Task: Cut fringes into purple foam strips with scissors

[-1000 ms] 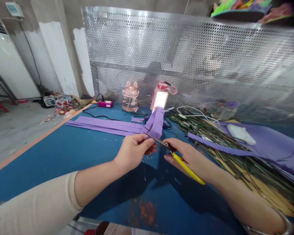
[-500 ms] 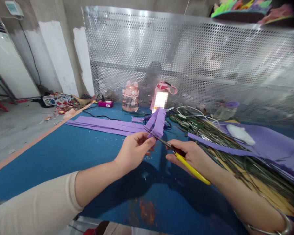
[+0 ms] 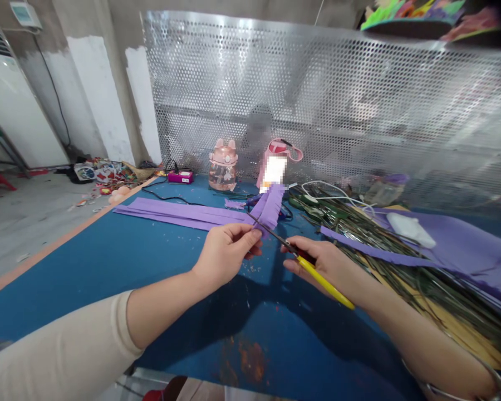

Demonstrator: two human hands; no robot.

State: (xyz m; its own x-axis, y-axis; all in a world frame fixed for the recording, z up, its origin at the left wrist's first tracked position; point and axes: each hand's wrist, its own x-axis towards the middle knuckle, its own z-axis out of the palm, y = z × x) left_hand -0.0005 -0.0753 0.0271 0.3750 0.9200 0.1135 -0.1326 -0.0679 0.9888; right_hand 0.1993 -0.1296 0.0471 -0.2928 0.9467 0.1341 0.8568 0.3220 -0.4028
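Between the thumb and fingers of my left hand (image 3: pixel 229 248) is the near end of a fringed purple strip (image 3: pixel 270 205), which leads away toward the back of the table. My right hand (image 3: pixel 323 267) is closed around yellow-handled scissors (image 3: pixel 323 283). Their dark blades cross the strip just beyond my left fingertips. Whether the blades are parted there is hard to make out. Long purple strips (image 3: pixel 171 211) lie flat to the left, behind my left hand.
A pink bottle (image 3: pixel 222 167) and a magenta power socket (image 3: pixel 180 176) stand along the back of the blue table (image 3: pixel 121 267). Dark green stems (image 3: pixel 384 267) and a purple sheet (image 3: pixel 467 236) cover the right side. A perforated metal panel (image 3: pixel 217 72) rises behind.
My left hand has shifted slightly left, and the scissors sit a little differently against the strip. The loose part of the strip has swung closer together. The right hand has barely moved.
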